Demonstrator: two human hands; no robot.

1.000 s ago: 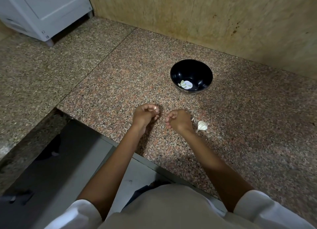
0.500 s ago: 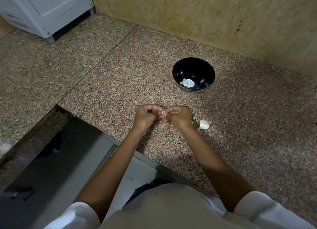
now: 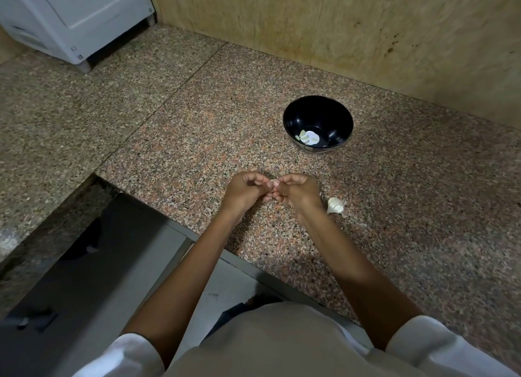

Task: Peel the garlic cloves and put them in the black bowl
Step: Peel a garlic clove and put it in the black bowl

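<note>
A speckled reddish granite counter (image 3: 423, 207) runs up to a tan stone wall (image 3: 366, 24), and a white appliance (image 3: 79, 15) stands on it in the far left corner. Below the counter's near edge there is a grey floor.

The black bowl (image 3: 327, 111) sits on the counter near the wall, well apart from the hands. At its bottom lie a few pale peeled cloves (image 3: 303, 135) beside a white patch; what the patch is cannot be told.

Both hands are held together over the near part of the counter. The left hand (image 3: 244, 191) and the right hand (image 3: 298, 191) each have their fingers curled, and their fingertips meet on one small garlic clove (image 3: 273, 182), pinching it between them. Only a pale sliver of the clove shows, so whether its skin is on or off cannot be told.

Just to the right of the right hand, the rest of the garlic bulb (image 3: 335, 205) lies on the counter, white and papery, touching neither hand
</note>
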